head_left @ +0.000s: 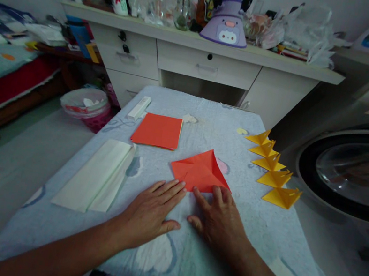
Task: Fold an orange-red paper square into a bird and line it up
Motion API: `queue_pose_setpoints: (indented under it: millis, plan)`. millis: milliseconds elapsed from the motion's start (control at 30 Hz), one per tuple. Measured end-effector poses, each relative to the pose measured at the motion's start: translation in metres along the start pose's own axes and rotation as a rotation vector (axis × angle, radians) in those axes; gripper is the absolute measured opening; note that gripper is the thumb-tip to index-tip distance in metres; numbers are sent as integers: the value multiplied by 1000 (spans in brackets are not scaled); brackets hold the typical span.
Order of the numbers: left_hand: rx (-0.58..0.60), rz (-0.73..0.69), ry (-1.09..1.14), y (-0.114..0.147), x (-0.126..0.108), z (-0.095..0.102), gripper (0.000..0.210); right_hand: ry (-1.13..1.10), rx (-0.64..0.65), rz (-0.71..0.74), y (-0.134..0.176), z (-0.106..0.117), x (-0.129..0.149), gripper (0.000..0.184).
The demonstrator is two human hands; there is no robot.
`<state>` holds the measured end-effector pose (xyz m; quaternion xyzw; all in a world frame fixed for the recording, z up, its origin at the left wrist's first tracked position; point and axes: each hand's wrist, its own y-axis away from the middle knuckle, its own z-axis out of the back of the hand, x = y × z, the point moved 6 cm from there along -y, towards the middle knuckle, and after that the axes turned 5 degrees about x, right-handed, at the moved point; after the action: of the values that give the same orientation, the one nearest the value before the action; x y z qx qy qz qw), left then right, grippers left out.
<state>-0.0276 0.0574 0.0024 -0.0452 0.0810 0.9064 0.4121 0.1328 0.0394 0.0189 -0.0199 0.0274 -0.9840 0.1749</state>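
At lower centre, left hand (151, 209) and right hand (224, 217), each grip spread apart, rest on folded red paper (201, 168), apparently steadying it.

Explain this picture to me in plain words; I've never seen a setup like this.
There is no machine here. One camera, worn on a person's head, looks forward and down at their bare hands. On the pale blue cloth lie a stack of red squares, a small white box, a whitish folded sheet and five yellow folded pieces in a row. The left hand and right hand touch the near edge of a folded red sheet, not gripped.
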Motion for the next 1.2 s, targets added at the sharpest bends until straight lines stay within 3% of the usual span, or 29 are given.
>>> queue_pose_setpoints:
  millis: [400,667,1000,1100,1200]
  plan:
    - [-78,-5,-34,4,3,-1,66,32,64,69,24,0,-31,71]
    - [-115,-22,-53,6,4,-4,65,104,79,-5,43,-2,-62,75]
    - [-146,-12,-21,7,6,-4,61,17,7,-74,52,-9,-74,74]
    - [-150,-16,-22,7,6,-3,61,-47,-35,-95,55,-10,-77,68]
    - [-153,-17,-36,6,5,-3,62,-160,-148,-179,59,-5,-84,45]
